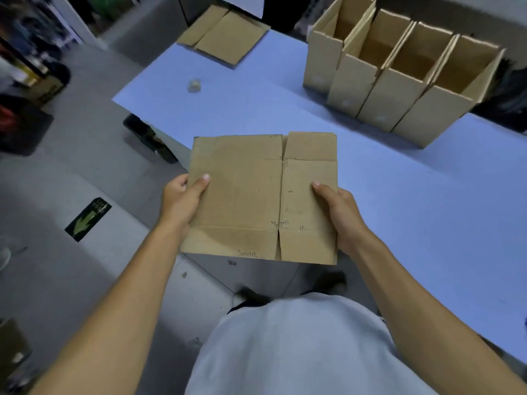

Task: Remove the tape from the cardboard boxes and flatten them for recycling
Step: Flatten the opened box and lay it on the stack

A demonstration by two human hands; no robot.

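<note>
both hands grip a flattened cardboard box [262, 198] above the table's near edge — left hand [178, 203] and right hand [340, 215] show thumbs on top, fingers hidden beneath. blue table [399, 201] carries four open boxes [399, 81], flat cardboard [225, 35], a blurred tape wad [194, 85] — grey floor [85, 166] beside it.

We see a flattened box [262, 198] of matt brown cardboard, scuffed and creased; the open boxes [399, 81] share that dull cardboard, and the worktop [399, 209] looks smooth, pale blue.
</note>
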